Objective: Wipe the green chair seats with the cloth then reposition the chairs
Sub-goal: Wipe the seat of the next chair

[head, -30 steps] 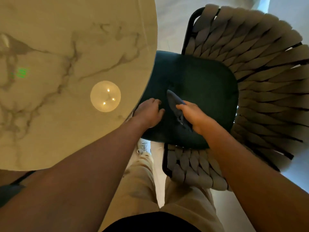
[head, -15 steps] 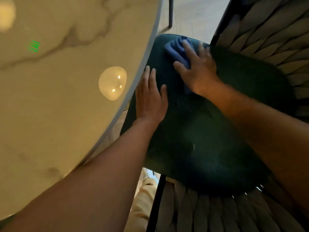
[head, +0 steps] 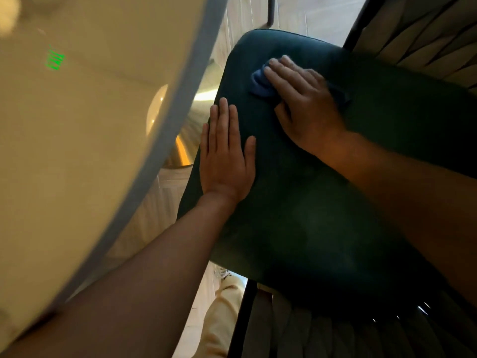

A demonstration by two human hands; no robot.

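At the left is the round table (head: 77, 151) with its pale edge. Just beside it, the left hand (head: 227, 156) lies flat on the green seat (head: 309, 215), fingers straight and pressed together, the thumb apart. More to the right, the right hand (head: 307, 104) presses the blue cloth (head: 259, 83) on the seat's far part, fingers straight and slightly spread. The woven chair back (head: 426, 34) stands at the far right

Since 0.5 s ago the right hand (head: 305, 104) has drawn the blue cloth (head: 260, 85) back from the far edge of the green seat (head: 322, 215). The left hand (head: 225, 153), curled at the near edge 1 s ago, now lies flat.
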